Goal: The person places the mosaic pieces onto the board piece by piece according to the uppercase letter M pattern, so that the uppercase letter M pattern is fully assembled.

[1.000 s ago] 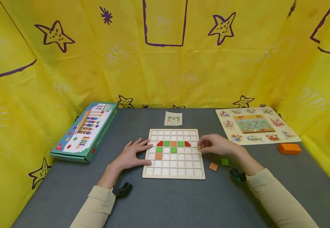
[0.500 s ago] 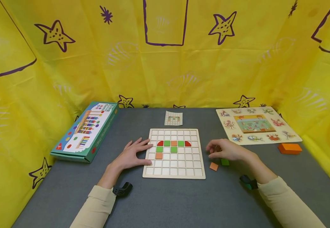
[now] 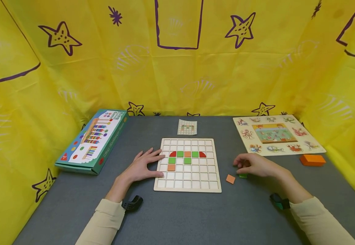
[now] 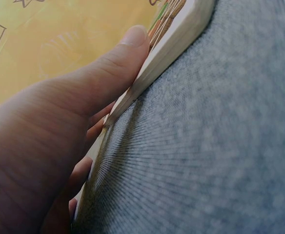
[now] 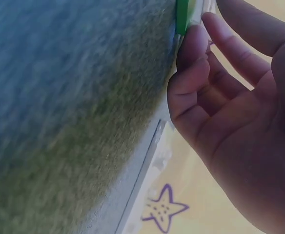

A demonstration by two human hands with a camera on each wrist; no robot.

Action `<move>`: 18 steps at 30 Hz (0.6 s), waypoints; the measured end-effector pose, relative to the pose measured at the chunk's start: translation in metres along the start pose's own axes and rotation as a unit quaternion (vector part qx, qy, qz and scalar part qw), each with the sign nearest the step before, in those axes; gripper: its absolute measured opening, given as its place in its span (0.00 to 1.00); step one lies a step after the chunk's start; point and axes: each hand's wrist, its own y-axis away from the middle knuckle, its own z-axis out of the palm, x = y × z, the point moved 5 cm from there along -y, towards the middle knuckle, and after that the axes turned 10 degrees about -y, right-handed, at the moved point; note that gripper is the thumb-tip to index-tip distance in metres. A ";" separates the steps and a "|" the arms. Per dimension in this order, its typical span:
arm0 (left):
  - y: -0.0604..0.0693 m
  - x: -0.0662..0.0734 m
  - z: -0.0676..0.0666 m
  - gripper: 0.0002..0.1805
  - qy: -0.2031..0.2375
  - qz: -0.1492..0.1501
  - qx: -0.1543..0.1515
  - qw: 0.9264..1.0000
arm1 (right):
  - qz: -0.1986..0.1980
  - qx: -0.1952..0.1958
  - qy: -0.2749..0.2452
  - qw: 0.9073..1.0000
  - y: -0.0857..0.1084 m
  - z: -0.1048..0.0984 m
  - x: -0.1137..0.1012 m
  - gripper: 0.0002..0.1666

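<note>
A wooden grid board lies in the middle of the table, bearing red quarter-round, green and orange tiles in its upper rows. My left hand rests on its left side, fingers spread. In the left wrist view, the thumb lies along the edge of the board. My right hand, fingers loosely bent, is over a loose green tile, partly hidden in the head view. The right wrist view has the green tile by the fingertips, with no clear grip. A loose orange tile lies between board and right hand.
Behind the board lies a small pattern card. A green game box stands at left. A sea-animal puzzle board and an orange block are at right. Yellow cloth hangs around the table.
My right hand has moved right and slightly down, from the board's right edge to above the loose green tile. The left hand has stayed on the board.
</note>
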 end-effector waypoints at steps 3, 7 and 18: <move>0.000 0.000 0.000 0.48 -0.001 0.000 -0.001 1.000 | -0.005 0.000 0.006 1.000 0.004 -0.001 0.002 0.12; 0.000 0.000 0.001 0.48 0.000 0.001 -0.003 1.000 | -0.004 -0.001 0.009 1.000 0.009 -0.002 0.005 0.13; -0.001 -0.001 0.001 0.48 0.004 0.001 -0.003 1.000 | 0.001 -0.001 0.001 1.000 0.017 0.000 0.010 0.11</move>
